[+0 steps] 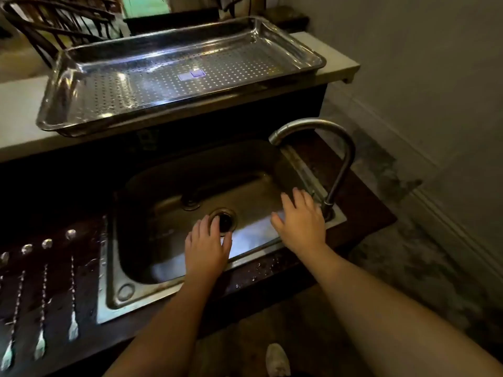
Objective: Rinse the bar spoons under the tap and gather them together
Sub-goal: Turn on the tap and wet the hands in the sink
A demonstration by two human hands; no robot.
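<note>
Both hands hover over the sink [334, 221], and neither holds anything. The left hand [207, 247] is spread flat, fingers apart, just this side of the drain [223, 221] at the middle of the sink. The right hand [300, 221] is also spread, at the sink's right end, close to the base of the tap [330, 159], whose spout curves back over the basin. No water shows running.

The spoons [43, 297] lie to the left of the sink on the dark table [272, 270], well apart from both hands. Four can be made out, side by side and roughly parallel, not touching. Each has its long axis running away from the person: the small round bowls point to the far side, level with the sink's middle, and the flattened tail ends point back toward the person. The twisted stems catch the light. The leftmost one is cut by the frame edge.

The step in hand looks like opening the tap, since the right hand is already near its base; no handle shows clearly, so it may take feeling for. A gentle stream would keep splash off the table. Then the left hand is best placed to reach across and lift the spoon nearest the sink first, by mid-stem, keeping the rest in line for gathering. The tray [313, 57] sits beyond the sink on a raised shelf.
</note>
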